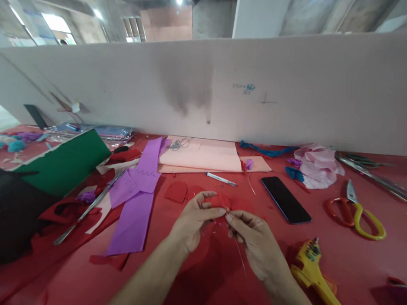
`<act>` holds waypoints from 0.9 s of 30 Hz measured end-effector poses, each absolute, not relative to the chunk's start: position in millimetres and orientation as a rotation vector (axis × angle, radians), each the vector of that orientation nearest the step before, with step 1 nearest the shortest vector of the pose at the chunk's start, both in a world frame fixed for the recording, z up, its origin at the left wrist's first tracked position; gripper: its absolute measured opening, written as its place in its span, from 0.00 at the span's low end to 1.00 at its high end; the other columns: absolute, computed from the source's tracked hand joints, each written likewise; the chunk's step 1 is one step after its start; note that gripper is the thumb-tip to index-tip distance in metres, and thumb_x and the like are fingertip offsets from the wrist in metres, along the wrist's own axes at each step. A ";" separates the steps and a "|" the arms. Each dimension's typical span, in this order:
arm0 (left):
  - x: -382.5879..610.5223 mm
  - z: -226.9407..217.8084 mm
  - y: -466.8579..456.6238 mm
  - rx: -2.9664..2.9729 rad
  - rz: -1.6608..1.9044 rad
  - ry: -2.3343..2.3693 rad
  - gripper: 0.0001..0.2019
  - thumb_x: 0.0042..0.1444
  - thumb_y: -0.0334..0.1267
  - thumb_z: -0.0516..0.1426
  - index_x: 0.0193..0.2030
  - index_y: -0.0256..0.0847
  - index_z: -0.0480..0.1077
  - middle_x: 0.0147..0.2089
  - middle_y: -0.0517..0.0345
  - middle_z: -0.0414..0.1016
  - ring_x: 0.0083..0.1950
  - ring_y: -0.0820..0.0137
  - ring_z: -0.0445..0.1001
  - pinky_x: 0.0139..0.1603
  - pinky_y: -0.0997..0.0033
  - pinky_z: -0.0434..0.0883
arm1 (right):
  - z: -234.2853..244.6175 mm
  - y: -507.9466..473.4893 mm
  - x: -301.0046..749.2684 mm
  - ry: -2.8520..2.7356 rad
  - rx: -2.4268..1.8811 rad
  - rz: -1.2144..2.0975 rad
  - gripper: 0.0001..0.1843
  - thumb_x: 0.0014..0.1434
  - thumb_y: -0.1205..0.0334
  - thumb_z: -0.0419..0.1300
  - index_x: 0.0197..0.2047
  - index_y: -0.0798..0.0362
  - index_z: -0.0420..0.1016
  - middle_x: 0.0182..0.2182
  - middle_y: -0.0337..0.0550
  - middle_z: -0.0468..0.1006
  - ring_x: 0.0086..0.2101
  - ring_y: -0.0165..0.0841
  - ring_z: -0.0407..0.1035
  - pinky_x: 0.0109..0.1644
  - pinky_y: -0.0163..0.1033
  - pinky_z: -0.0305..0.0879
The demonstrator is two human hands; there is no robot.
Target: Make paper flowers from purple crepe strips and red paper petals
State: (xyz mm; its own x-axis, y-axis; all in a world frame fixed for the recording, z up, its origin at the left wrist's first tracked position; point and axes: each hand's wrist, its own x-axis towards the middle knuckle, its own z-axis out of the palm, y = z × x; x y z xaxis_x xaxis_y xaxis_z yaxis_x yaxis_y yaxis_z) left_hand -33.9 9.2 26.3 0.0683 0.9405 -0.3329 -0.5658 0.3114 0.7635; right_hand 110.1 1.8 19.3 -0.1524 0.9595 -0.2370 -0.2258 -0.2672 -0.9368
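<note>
My left hand (194,221) is closed in a pinch on a small bunch of red paper petals (219,201), held just above the red table. My right hand (253,240) meets it from the right, its thumb and forefinger pinched together at the petals' base. A thin wire or thread (241,258) trails down from under the right hand. Loose red petal cut-outs (176,191) lie just beyond the hands.
A black phone (285,199) lies to the right, with red-and-yellow scissors (356,212) beyond it. A yellow glue gun (315,274) sits near my right wrist. Purple paper strips (136,199), green paper (65,164), a pen (221,179) and pink sheets (203,159) lie left and behind.
</note>
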 end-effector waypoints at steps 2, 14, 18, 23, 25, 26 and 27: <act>-34.2 25.7 8.9 0.514 1.212 0.922 0.27 0.38 0.26 0.69 0.46 0.39 0.65 0.30 0.57 0.79 0.32 0.72 0.77 0.37 0.73 0.69 | 18.2 1.4 109.5 -0.970 -1.147 1.579 0.13 0.44 0.54 0.71 0.26 0.54 0.79 0.18 0.36 0.72 0.20 0.24 0.59 0.24 0.32 0.51; -33.7 27.4 7.5 0.520 1.208 0.903 0.28 0.37 0.25 0.69 0.46 0.39 0.64 0.29 0.59 0.79 0.31 0.72 0.77 0.38 0.73 0.70 | 16.0 -0.9 107.6 -0.895 -1.151 1.583 0.11 0.42 0.56 0.71 0.26 0.53 0.78 0.18 0.35 0.71 0.20 0.24 0.59 0.24 0.32 0.50; -33.3 26.8 7.9 0.530 1.201 0.904 0.29 0.37 0.26 0.70 0.46 0.39 0.64 0.29 0.60 0.78 0.31 0.72 0.77 0.38 0.72 0.70 | 19.2 -2.6 105.4 -0.957 -1.187 1.493 0.09 0.44 0.57 0.69 0.26 0.53 0.78 0.18 0.35 0.71 0.21 0.26 0.60 0.26 0.33 0.53; -32.6 27.2 7.5 0.532 1.186 0.930 0.29 0.36 0.27 0.70 0.46 0.39 0.65 0.29 0.60 0.78 0.32 0.72 0.77 0.38 0.73 0.69 | 22.9 -5.7 103.4 -1.099 -1.231 1.332 0.07 0.46 0.58 0.66 0.24 0.52 0.75 0.18 0.34 0.69 0.22 0.27 0.60 0.28 0.34 0.56; -32.3 27.5 7.2 0.536 1.181 0.944 0.29 0.36 0.27 0.70 0.46 0.39 0.65 0.30 0.59 0.78 0.32 0.72 0.77 0.38 0.73 0.69 | 22.6 -5.7 103.9 -1.117 -1.247 1.320 0.08 0.46 0.58 0.66 0.23 0.52 0.74 0.17 0.34 0.68 0.22 0.27 0.58 0.26 0.34 0.55; -32.4 27.8 7.2 0.540 1.177 0.948 0.29 0.36 0.28 0.70 0.46 0.39 0.65 0.30 0.58 0.79 0.31 0.72 0.77 0.38 0.73 0.69 | 22.4 -5.4 104.5 -1.111 -1.249 1.344 0.08 0.47 0.58 0.66 0.23 0.52 0.73 0.17 0.34 0.67 0.21 0.26 0.58 0.25 0.33 0.53; -32.5 28.1 7.2 0.543 1.174 0.950 0.29 0.36 0.28 0.70 0.46 0.39 0.65 0.30 0.58 0.79 0.31 0.72 0.77 0.37 0.73 0.69 | 22.3 -4.9 105.3 -1.089 -1.244 1.389 0.09 0.46 0.57 0.66 0.23 0.52 0.73 0.16 0.33 0.67 0.20 0.26 0.57 0.24 0.33 0.51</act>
